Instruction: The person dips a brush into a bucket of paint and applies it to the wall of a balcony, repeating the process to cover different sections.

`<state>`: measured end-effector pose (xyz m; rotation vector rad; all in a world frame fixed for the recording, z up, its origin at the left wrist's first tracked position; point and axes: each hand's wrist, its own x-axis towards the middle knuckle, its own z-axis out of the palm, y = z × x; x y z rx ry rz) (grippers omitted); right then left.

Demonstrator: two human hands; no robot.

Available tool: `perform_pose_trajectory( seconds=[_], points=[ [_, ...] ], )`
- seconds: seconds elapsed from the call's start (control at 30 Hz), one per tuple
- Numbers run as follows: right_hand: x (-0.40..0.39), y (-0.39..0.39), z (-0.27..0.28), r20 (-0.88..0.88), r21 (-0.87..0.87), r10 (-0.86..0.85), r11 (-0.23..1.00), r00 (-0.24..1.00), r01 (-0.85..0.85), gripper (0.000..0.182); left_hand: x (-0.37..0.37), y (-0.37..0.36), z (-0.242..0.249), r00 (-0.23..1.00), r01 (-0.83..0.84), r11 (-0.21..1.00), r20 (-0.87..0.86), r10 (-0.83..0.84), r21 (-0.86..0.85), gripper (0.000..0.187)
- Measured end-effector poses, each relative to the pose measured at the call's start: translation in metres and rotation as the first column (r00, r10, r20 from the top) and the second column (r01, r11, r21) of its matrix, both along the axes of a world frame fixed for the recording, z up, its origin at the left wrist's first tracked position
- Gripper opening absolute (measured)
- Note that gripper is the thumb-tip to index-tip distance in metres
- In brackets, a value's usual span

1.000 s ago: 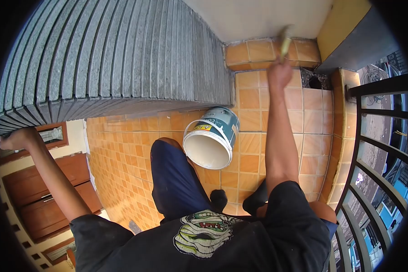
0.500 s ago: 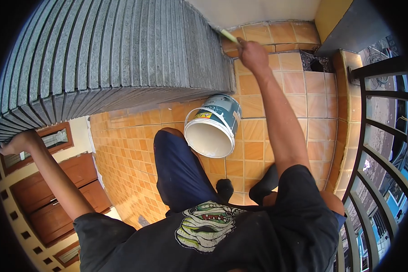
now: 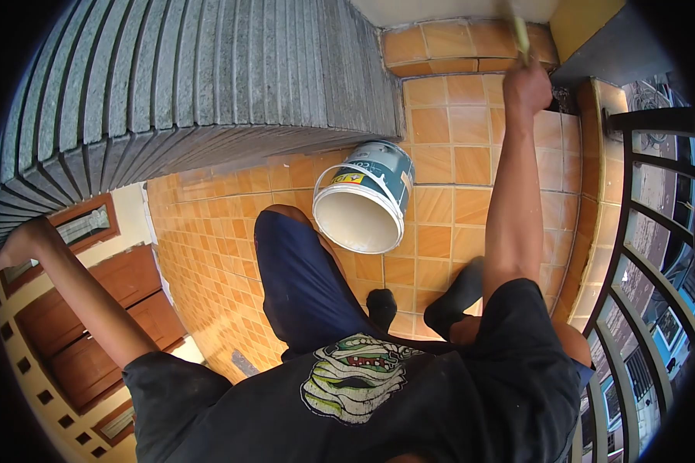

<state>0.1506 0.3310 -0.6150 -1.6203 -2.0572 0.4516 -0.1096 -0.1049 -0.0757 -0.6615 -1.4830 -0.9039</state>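
Note:
My right hand (image 3: 528, 89) is closed round the pale yellow handle of a paintbrush (image 3: 522, 40), held up by the low wall beyond the tiled ledge. Its far end is blurred. My left hand (image 3: 19, 241) reaches far out to the left, fingers stretched against the lower edge of the grey ribbed stone wall (image 3: 232, 69); the fingertips run into the dark rim of the view. Between the stone wall and my feet, a paint bucket (image 3: 361, 220) lies tilted with its mouth toward me, white inside, its handle over the rim.
Orange tiles (image 3: 436, 204) cover the floor, with a raised tiled ledge (image 3: 440, 42) at the far end. Black metal railing (image 3: 649, 216) runs along the right. Beside my right hand is a dark opening (image 3: 567, 99) in the tiles. A brown door (image 3: 100, 324) stands at the left.
My right hand has swung to the right with the paintbrush, from the stone wall's corner toward the yellow and grey pillar. My left hand stays at the stone wall.

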Motion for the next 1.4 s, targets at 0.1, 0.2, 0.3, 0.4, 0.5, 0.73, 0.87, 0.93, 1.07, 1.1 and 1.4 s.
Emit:
perform_pose_trajectory(
  seconds=[0.1,0.2,0.3,0.4,0.5,0.73,0.87,0.93,1.07,1.1,1.4],
  points=[
    [0.003,-0.012,0.001,-0.180,0.102,-0.144,0.981,0.973,0.164,0.037,-0.002,-0.003,0.000,1.000,-0.018,1.000,-0.011,0.018,0.015,0.064],
    [-0.023,-0.026,0.000,-0.258,-0.116,-0.077,0.992,0.963,0.048,0.036,-0.004,-0.005,0.001,0.999,-0.029,0.999,-0.020,0.029,0.026,0.064],
    [-0.066,-0.073,0.008,-0.237,-0.196,0.096,0.970,0.967,-0.145,0.038,-0.007,-0.005,0.001,0.999,-0.027,0.999,-0.020,0.028,0.040,0.063],
    [-0.072,-0.095,0.015,-0.227,-0.201,0.244,0.936,0.943,-0.290,0.043,-0.007,-0.009,0.004,0.999,-0.029,0.998,-0.025,0.030,0.053,0.063],
    [-0.059,-0.092,0.037,-0.210,-0.237,0.259,0.922,0.943,-0.306,0.039,-0.010,-0.013,0.006,0.999,-0.036,0.997,-0.034,0.038,0.062,0.063],
    [-0.039,-0.116,0.041,-0.289,-0.095,0.249,0.953,0.924,-0.286,0.028,-0.004,-0.006,0.003,0.999,-0.034,0.997,-0.029,0.036,0.072,0.063],
    [-0.046,-0.120,0.019,-0.392,-0.435,0.029,0.875,0.919,-0.213,0.033,0.001,-0.002,0.002,0.999,-0.030,0.997,-0.020,0.032,0.068,0.064],
    [-0.060,-0.116,0.014,-0.442,-0.430,0.012,0.875,0.897,-0.224,0.038,0.002,-0.002,0.002,0.999,-0.024,0.997,-0.019,0.026,0.071,0.064],
    [-0.086,-0.094,0.020,-0.521,-0.495,0.005,0.813,0.854,-0.306,0.044,0.003,-0.003,0.002,1.000,-0.002,0.998,-0.011,0.003,0.059,0.064],
    [-0.088,-0.096,0.031,-0.591,-0.473,-0.026,0.821,0.806,-0.320,0.044,0.001,-0.001,0.001,1.000,0.005,0.999,-0.005,-0.005,0.054,0.065],
    [-0.080,-0.107,0.034,-0.467,-0.444,-0.044,0.875,0.883,-0.191,0.043,0.006,0.000,-0.002,0.994,-0.109,0.989,-0.002,0.109,0.103,0.065]
  ],
)
